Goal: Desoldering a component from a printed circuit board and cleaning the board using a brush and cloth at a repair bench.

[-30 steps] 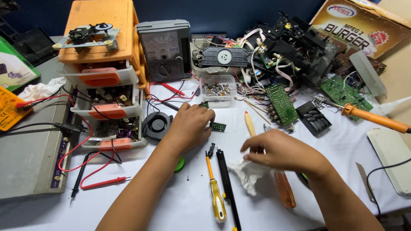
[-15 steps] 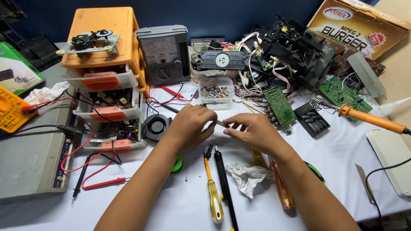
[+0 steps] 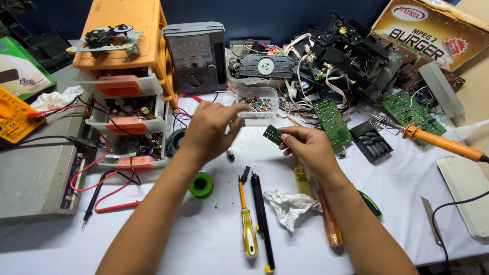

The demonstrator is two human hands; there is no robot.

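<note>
My right hand [image 3: 307, 147] pinches a small dark green circuit board [image 3: 272, 135] between thumb and fingers, lifted above the white tabletop. My left hand [image 3: 209, 130] hovers just left of it with fingers loosely curled and apart, holding nothing that I can see; its fingertips reach toward a small clear plastic box of screws [image 3: 257, 103]. Below the hands lie a yellow-handled screwdriver [image 3: 247, 224], a black pen-like tool [image 3: 261, 219], a crumpled white tissue [image 3: 290, 204] and an amber-handled screwdriver [image 3: 330, 224]. A brush [image 3: 300, 175] lies partly under my right wrist.
An orange drawer unit [image 3: 122, 86] stands at left beside a grey analogue meter [image 3: 196, 56]. A green solder reel [image 3: 201, 185] and red probe leads [image 3: 114, 196] lie near my left arm. Dismantled black mechanisms [image 3: 351, 53], green boards [image 3: 331, 122], an orange soldering iron [image 3: 440, 142] crowd the right.
The hands, joined at the small board half a second ago, have parted. My right hand now holds the board alone and raised; my left hand has lifted away toward the screw box.
</note>
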